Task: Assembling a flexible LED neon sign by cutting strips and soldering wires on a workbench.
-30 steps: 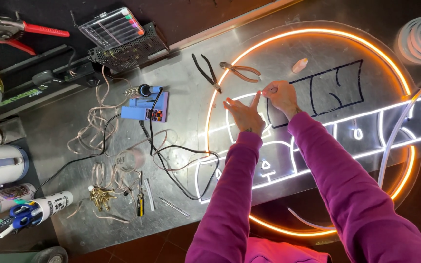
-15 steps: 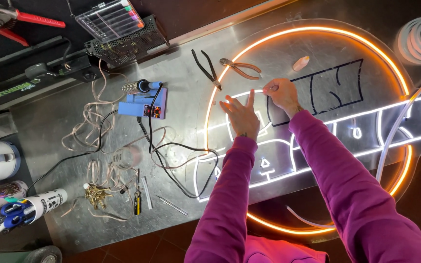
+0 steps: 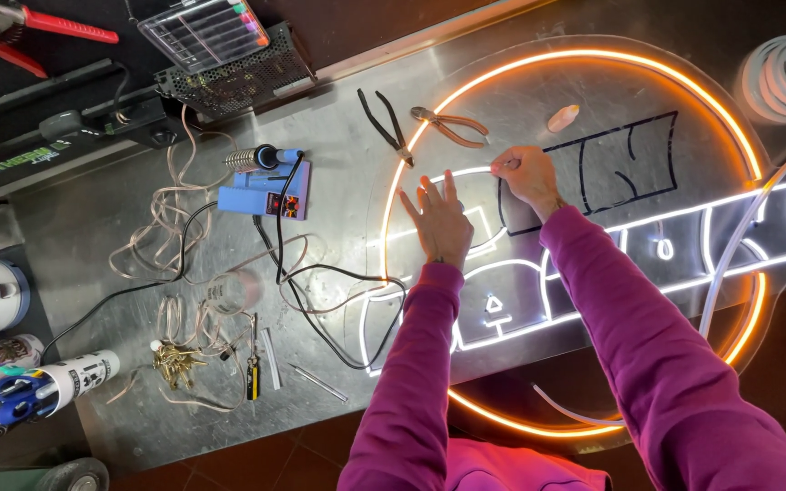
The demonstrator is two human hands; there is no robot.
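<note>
Hands work over a round neon sign (image 3: 593,300) lying flat on the metal table (image 3: 93,227). The right hand (image 3: 525,173) has its grip pressed together, pinching the end of a glowing white strip (image 3: 466,171) near the sign's upper left, just inside the orange ring (image 3: 593,56). The left hand (image 3: 440,223) is spread open, fingers fanned, its palm over the sign face just left of the right hand; whether it touches I cannot tell.

Risks, as I judge them: a hard pull could kink the strip or lift it out of its channel. The soldering iron (image 3: 261,159) rests on its blue stand (image 3: 266,195) left of the sign, with tangled wires (image 3: 320,291) running to the sign's edge; a sleeve snagging those could drag the iron. Pliers (image 3: 384,123) and cutters (image 3: 452,127) lie at the ring's upper left, close enough to be knocked.
</note>
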